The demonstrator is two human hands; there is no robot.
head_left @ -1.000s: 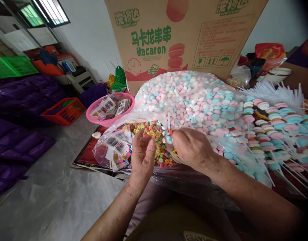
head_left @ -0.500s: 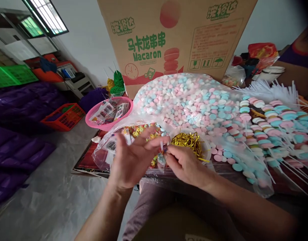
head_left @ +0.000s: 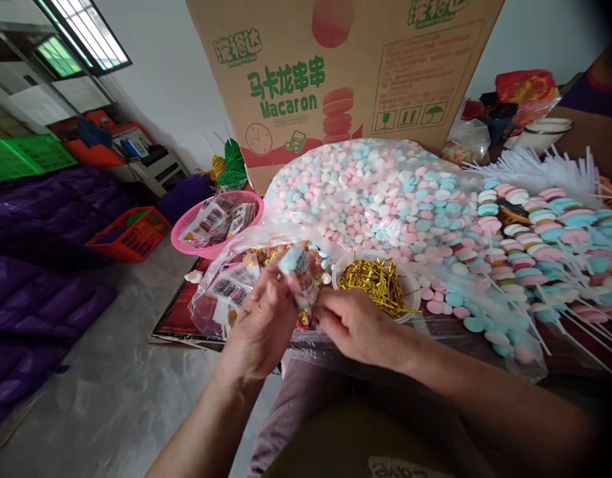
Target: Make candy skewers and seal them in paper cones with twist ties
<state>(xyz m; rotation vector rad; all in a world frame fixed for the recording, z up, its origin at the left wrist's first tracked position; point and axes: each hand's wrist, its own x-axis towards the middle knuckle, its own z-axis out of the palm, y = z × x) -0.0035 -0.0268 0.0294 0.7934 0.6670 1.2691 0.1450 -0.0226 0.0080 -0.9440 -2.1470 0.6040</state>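
Note:
My left hand [head_left: 261,325] is closed around a small clear candy bag [head_left: 297,269] with pale blue and pink pieces inside; motion blurs it a little. On the bag's lower end, the fingers of my right hand [head_left: 353,325] are pinched together, partly hiding what they grip. Just beyond my right hand stands a white bowl [head_left: 414,299] of gold twist ties [head_left: 373,282]. Under and behind my left hand lies an opened plastic bag [head_left: 201,309] with small colourful candies [head_left: 269,254] and printed packets [head_left: 231,285].
A large clear bag of pastel candy discs [head_left: 356,192] fills the middle, before a cardboard box [head_left: 286,53]. Stacked candy skewers [head_left: 535,245] and white sticks [head_left: 545,176] lie right. A pink basket [head_left: 186,249] of packets stands left, with purple bundles [head_left: 37,318] beyond.
My left hand's fingers have gone from spread to closed around the small candy bag. The bag has swung round, its candy end now upward. My right hand keeps its pinch.

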